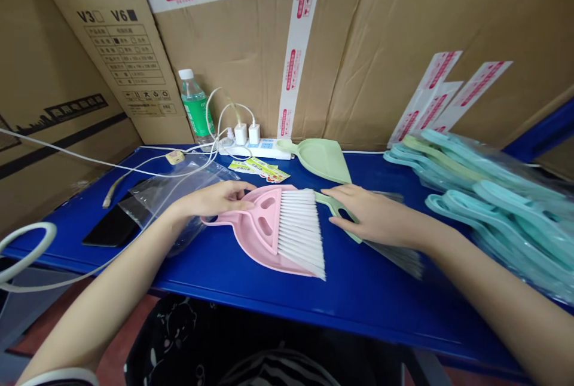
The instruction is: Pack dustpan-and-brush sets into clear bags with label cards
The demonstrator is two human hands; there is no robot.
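Observation:
My left hand (217,198) is closed round the handle end of a pink hand brush (274,236), which lies on a pink dustpan (260,262). The white bristles point right and stick out past the pan's edge. On the right, my right hand (374,216) rests over a light green hand brush (335,204), thumb and fingers round its head. That brush's grey bristles (399,254) show beyond my wrist, and its handle points left towards the pink set. Behind both hands lies a matching green dustpan (325,159).
Several bagged turquoise brush-and-dustpan sets (506,207) are piled at the right. A power strip (269,148) with chargers, a bottle (196,108) and paper packets (260,168) sit by the cardboard wall (251,45). Cables, a clear bag (179,183) and a black flat object (112,224) lie left.

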